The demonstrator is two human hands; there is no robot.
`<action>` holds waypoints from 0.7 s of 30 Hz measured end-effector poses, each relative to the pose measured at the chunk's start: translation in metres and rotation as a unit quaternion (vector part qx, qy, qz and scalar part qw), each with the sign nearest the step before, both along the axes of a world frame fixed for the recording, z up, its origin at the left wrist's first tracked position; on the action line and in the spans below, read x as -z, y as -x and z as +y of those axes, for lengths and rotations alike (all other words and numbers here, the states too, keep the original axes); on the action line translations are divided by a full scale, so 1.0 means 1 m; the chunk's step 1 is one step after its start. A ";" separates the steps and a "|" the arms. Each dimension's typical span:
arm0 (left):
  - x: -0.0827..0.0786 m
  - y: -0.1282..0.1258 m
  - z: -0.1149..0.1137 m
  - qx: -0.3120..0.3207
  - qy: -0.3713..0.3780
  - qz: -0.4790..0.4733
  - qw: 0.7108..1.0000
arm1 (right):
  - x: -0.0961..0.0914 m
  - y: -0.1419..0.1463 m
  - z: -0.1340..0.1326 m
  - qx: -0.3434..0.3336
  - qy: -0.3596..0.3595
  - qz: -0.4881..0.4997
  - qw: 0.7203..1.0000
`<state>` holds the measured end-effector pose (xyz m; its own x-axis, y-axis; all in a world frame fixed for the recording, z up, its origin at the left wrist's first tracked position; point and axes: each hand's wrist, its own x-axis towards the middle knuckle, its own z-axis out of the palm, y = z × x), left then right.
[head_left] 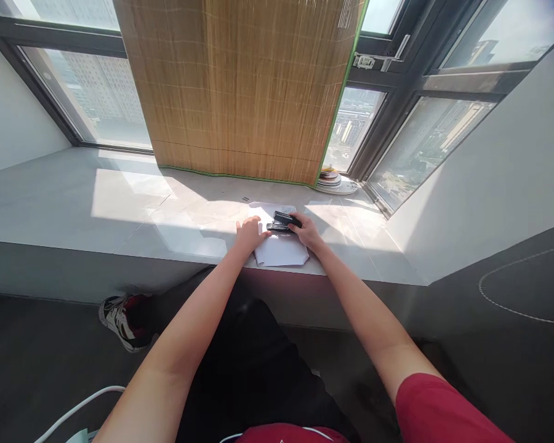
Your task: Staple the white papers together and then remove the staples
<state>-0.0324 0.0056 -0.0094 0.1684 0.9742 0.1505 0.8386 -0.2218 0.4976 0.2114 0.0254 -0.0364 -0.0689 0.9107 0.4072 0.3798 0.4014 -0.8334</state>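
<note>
A small stack of white paper (281,249) lies on the pale window sill (120,203), near its front edge. My left hand (250,234) rests on the paper's left side with the fingers curled down, pressing it flat. My right hand (306,231) is closed around a black stapler (284,221), which sits over the upper part of the paper, its jaws slightly apart.
A bamboo blind (240,86) with a green edge hangs down to the sill behind the paper. A stack of small plates (335,181) stands at the back right by the window frame. A sneaker (120,320) is on the dark floor below, and a white cable (80,405) at bottom left.
</note>
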 end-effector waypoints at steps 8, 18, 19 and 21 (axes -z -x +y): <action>0.003 0.003 0.006 0.023 0.002 -0.034 0.999 | -0.011 0.003 -0.006 -0.023 -0.004 -0.039 0.999; 0.010 0.013 0.011 0.041 0.005 -0.085 0.996 | -0.018 -0.009 0.002 0.035 0.109 0.138 0.984; 0.010 0.013 0.011 0.041 0.005 -0.090 0.995 | -0.019 -0.009 0.001 0.024 0.113 0.136 0.984; 0.009 0.014 0.011 0.036 0.011 -0.096 0.995 | -0.021 -0.007 0.000 0.013 0.121 0.136 0.983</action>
<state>-0.0468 0.0165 -0.0186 0.2089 0.9637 0.1661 0.7101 -0.2663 0.6518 0.2188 0.0253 -0.0155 0.0368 0.9831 0.1793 0.1365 0.1728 -0.9755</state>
